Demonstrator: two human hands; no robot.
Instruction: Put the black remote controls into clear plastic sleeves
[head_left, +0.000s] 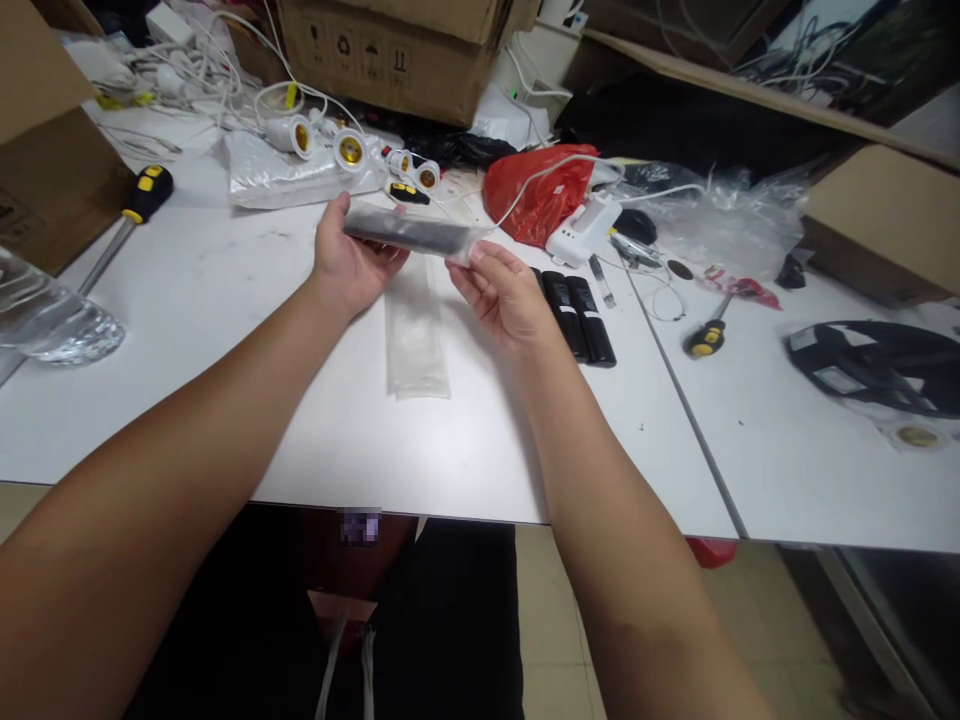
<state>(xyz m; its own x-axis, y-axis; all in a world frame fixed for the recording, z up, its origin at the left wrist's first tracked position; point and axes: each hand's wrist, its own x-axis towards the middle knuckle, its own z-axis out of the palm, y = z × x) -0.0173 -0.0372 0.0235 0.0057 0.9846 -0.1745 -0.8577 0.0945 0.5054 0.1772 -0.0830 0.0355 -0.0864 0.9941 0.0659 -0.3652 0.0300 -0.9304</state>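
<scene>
Between my two hands, above the white table, is a long black object in a clear plastic bag (412, 234). My left hand (352, 262) cups its left end, with the thumb up along the edge and the fingers underneath. At the other end, my right hand (504, 290) pinches the bag's plastic between thumb and fingers. Flat clear plastic bags (417, 345) lie on the table below. Several black bars with white labels (591, 322) rest side by side just right of my right hand, which partly hides them.
White lamp sockets (349, 150), a red plastic bag (536, 190) and a white power strip (585, 232) line the back. Screwdrivers lie left (150, 192) and right (706, 338). A clear bottle (56, 315) is at left, a black reel (877, 365) at right. Cardboard boxes (382, 55) stand behind.
</scene>
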